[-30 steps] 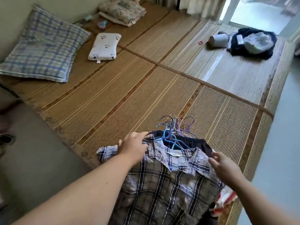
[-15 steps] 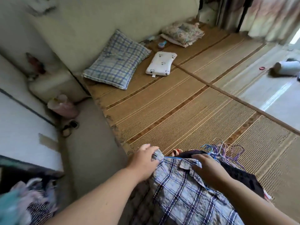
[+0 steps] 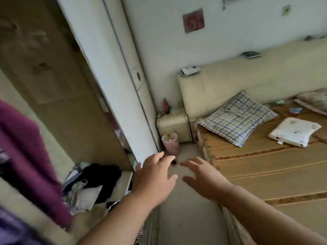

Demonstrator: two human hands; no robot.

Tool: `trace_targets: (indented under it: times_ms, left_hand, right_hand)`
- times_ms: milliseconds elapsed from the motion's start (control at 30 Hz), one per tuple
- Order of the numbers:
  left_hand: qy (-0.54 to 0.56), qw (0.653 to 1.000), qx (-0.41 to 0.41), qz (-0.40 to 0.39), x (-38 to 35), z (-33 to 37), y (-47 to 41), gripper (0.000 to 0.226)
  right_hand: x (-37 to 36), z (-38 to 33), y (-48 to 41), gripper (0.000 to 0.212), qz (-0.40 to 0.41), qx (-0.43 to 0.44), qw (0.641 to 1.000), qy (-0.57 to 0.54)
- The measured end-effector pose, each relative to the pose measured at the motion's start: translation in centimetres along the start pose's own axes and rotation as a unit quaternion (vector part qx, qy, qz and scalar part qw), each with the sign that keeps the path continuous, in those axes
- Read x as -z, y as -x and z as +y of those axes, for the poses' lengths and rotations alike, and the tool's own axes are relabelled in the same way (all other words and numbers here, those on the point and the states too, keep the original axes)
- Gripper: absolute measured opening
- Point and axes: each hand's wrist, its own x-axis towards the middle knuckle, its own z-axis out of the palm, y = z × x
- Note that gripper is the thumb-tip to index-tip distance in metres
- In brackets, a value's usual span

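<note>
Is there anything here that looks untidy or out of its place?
Yes. The heap of clothes in the bottom of the open wardrobe lies crumpled and unfolded. The checked pillow lies slanted at the corner of the bed mat. The left hand and right hand are open and hold nothing.

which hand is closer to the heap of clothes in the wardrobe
Left. The left hand hangs open just right of the heap of clothes, apart from it; the right hand is farther right, over the floor beside the bed.
</note>
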Motion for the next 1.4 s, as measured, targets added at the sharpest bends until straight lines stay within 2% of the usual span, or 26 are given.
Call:
trace_targets:
  times_ms: [167,333,533,733,867,1033,1100,1200,1400]
  left_hand:
    - [-0.093,0.987,0.08,0.102,8.8,-8.5,4.7,0.06]
    - [-0.195,0.949,0.153,0.194,17.4,-13.6,7.1,0.063]
    - [-0.284,0.876,0.232,0.313,25.1,-16.4,6.7,0.066]
    - [-0.328,0.768,0.356,0.421,31.4,-18.9,3.0,0.097]
    - [-0.387,0.722,0.372,0.437,35.9,-19.7,0.9,0.092]
    - [-0.499,0.662,0.4,0.391,39.5,-20.1,-0.9,0.097]
    - [-0.539,0.632,0.407,0.38,39.9,-20.3,-1.4,0.093]
    - [-0.581,0.593,0.42,0.366,39.9,-20.8,-1.8,0.088]
    - [-0.608,0.553,0.407,0.398,39.6,-21.7,-2.0,0.087]
  right_hand:
    - [-1.0,-11.1,-6.3,0.05,0.021,0.128,0.991,-0.031]
    - [-1.1,-19.6,-11.8,0.053,0.002,0.215,0.975,-0.05]
    - [0.2,-28.3,-18.9,0.056,0.024,0.342,0.931,-0.124]
    - [2.0,-34.2,-26.5,0.054,0.0,0.452,0.875,-0.173]
    - [3.6,-38.4,-30.5,0.054,-0.006,0.506,0.843,-0.184]
    - [4.6,-44.7,-34.5,0.044,-0.035,0.52,0.815,-0.254]
    - [4.1,-47.1,-36.2,0.037,-0.048,0.51,0.814,-0.274]
    - [2.9,-49.9,-38.9,0.038,-0.086,0.47,0.819,-0.317]
    - [0.0,-53.6,-43.0,0.033,-0.191,0.428,0.798,-0.378]
